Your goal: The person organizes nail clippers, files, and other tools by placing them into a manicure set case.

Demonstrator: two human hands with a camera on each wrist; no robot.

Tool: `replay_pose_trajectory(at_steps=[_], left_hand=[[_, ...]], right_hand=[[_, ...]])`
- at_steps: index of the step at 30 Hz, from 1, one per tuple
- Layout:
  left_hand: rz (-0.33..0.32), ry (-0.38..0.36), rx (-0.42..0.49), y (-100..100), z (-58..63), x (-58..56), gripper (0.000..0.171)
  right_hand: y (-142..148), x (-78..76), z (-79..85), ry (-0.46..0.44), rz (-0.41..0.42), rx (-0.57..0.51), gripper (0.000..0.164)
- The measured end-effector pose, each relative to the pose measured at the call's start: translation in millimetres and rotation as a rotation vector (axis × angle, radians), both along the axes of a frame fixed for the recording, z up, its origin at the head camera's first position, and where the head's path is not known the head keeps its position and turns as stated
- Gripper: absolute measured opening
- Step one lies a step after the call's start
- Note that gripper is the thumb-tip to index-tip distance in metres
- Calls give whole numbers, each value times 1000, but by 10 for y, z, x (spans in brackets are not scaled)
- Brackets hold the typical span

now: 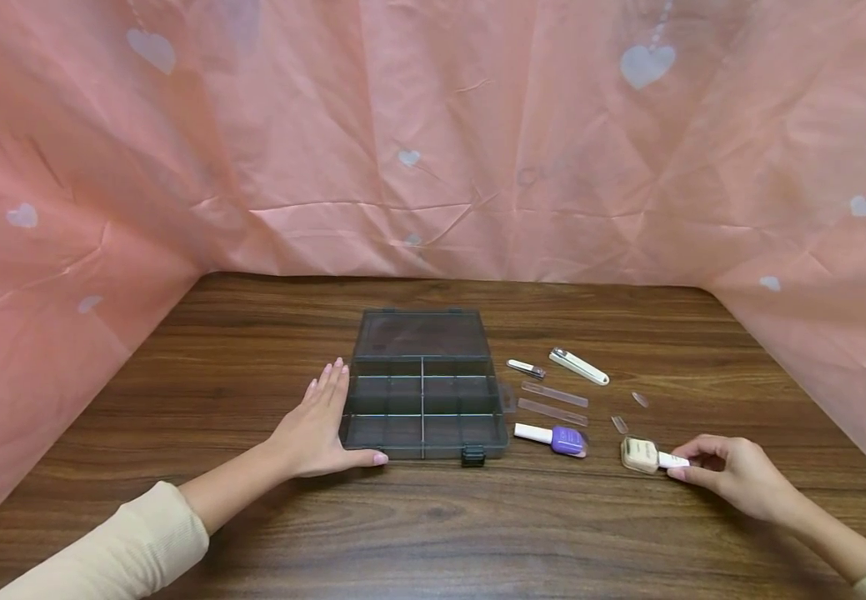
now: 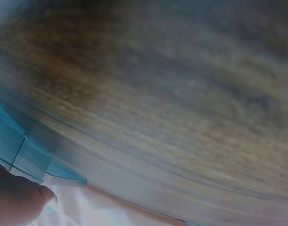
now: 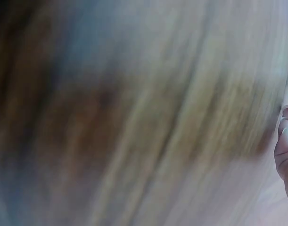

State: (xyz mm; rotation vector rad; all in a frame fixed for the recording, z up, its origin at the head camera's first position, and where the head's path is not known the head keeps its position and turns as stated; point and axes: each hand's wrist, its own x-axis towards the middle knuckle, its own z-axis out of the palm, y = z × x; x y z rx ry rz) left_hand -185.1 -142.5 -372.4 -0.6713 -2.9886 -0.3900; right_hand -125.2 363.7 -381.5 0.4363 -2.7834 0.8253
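A dark translucent compartment box (image 1: 423, 452) lies with its lid (image 1: 423, 333) swung back on the table. My left hand (image 1: 316, 429) rests along the box's left side, fingers straight, thumb at the front edge; the left wrist view catches only the thumb (image 2: 19, 200) and a corner of the box (image 2: 33, 155). At the right, my right hand (image 1: 736, 475) pinches the white cap of a cream nail polish bottle (image 1: 640, 455). In the right wrist view just some fingers (image 3: 285, 141) show at the edge.
Between box and right hand lie a purple nail polish bottle (image 1: 568, 441), two clear strips (image 1: 554, 394), a small nail clipper (image 1: 526, 368), a larger white nail clipper (image 1: 579, 367) and two false nails (image 1: 639, 400). A pink curtain (image 1: 433, 150) surrounds the wooden table (image 1: 433, 533).
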Motion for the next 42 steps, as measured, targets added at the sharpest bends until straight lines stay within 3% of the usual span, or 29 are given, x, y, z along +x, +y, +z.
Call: replay_pose_trajectory(at_steps=[8,18,42], left_hand=[[9,10,-10,-12,-24,0,122],[10,-22,7,-20,-22,19,120],[14,-49,-15,-20,-33,12,119]], right_hand=[[-61,-17,48,-6,-28,-32,9],[-245,-122,243,22,-3,-65,9],[-1030,-388,510,26,170,-153,5]])
